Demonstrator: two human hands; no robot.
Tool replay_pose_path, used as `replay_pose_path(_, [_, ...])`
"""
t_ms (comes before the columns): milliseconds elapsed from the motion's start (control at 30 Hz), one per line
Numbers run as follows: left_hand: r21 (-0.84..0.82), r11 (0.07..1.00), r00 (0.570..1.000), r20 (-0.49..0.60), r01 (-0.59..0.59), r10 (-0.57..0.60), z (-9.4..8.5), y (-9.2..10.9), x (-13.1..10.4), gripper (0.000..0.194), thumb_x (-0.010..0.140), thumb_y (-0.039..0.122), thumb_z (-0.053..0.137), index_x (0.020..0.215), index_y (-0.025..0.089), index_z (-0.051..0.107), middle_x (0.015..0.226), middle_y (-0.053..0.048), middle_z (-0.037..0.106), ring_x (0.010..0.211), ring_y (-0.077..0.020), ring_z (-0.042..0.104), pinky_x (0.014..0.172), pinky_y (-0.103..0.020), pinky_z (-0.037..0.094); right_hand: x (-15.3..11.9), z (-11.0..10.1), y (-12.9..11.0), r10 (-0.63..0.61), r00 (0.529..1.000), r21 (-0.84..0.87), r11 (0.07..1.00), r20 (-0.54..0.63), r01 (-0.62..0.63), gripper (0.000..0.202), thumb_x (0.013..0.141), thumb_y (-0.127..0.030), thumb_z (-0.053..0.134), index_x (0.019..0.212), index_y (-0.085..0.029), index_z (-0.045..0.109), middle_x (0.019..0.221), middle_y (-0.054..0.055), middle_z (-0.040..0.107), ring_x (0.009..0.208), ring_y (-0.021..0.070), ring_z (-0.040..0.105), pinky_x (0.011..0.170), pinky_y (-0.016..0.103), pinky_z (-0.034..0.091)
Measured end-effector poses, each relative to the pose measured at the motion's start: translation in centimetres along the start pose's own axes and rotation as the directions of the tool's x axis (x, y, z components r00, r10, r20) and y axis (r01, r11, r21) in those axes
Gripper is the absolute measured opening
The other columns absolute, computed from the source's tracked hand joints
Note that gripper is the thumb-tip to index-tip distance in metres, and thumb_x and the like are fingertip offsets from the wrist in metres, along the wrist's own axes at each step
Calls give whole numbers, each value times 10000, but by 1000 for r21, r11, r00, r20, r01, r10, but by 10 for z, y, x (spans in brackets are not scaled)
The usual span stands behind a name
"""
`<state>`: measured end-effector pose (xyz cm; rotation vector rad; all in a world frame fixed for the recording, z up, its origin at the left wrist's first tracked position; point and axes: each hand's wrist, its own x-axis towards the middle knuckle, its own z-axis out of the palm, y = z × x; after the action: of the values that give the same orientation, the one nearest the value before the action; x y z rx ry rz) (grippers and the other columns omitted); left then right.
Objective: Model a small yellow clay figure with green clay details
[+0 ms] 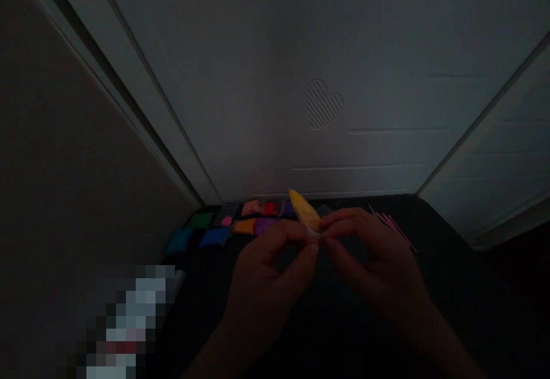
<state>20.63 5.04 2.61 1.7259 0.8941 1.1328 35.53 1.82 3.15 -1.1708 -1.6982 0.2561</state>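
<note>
Both hands meet above the dark table, pinching the near end of a small clear packet with yellow contents (304, 207). My left hand (268, 270) grips its edge between thumb and forefinger. From the other side, my right hand (372, 259) holds the same edge with thumb and fingertips. The packet tilts up and away from me. Behind the hands lie an orange packet (244, 227), a purple packet (264, 226) and a blue packet (213, 237). The scene is dim, so the packet's opening cannot be made out.
A green packet (201, 220), a teal packet (179, 241) and a red packet (270, 208) lie along the back of the black table (344, 333). Pink strips (397, 231) are at the back right. A pale panel with embossed hearts (324, 104) rises behind. A blurred-out object (133, 316) sits at left.
</note>
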Motion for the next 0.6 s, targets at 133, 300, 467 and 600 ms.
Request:
replay_pose_path(133, [-17, 1000, 1000, 16, 6, -6, -1, 1, 1, 32, 777, 208, 530, 772, 220, 560, 783, 34, 595, 755, -109, 557, 688, -216, 424, 1, 1, 0, 2, 1000, 13, 1000, 17, -2, 127, 755, -132, 544, 855, -200, 583, 924, 3, 583, 892, 117, 546, 776, 245, 438])
replay_pose_path(300, [-4, 1000, 997, 82, -6, 6, -5, 2, 2, 49, 785, 205, 513, 754, 215, 551, 738, 39, 578, 719, -100, 535, 673, -211, 413, 1, 1, 0, -45, 999, -59, 997, -5, 44, 139, 755, -138, 553, 872, -200, 595, 986, 8, 576, 936, 109, 532, 820, 218, 415])
replay_pose_path(467, [4, 1000, 992, 126, 9, -10, -6, 1, 2, 62, 797, 221, 489, 793, 204, 548, 786, 19, 585, 773, -123, 542, 711, -236, 420, 0, 1, 0, -57, 998, -84, 995, 16, 58, 112, 758, -139, 549, 849, -190, 588, 981, 10, 568, 919, 100, 532, 807, 200, 413])
replay_pose_path(600, [41, 999, 995, 98, 3, -7, -4, 0, 4, 63, 799, 217, 483, 786, 205, 543, 752, 31, 573, 729, -109, 534, 670, -222, 415, 0, 3, 2, -79, 996, -97, 992, 28, 81, 126, 761, -127, 544, 866, -185, 581, 969, 7, 560, 920, 91, 525, 812, 190, 408])
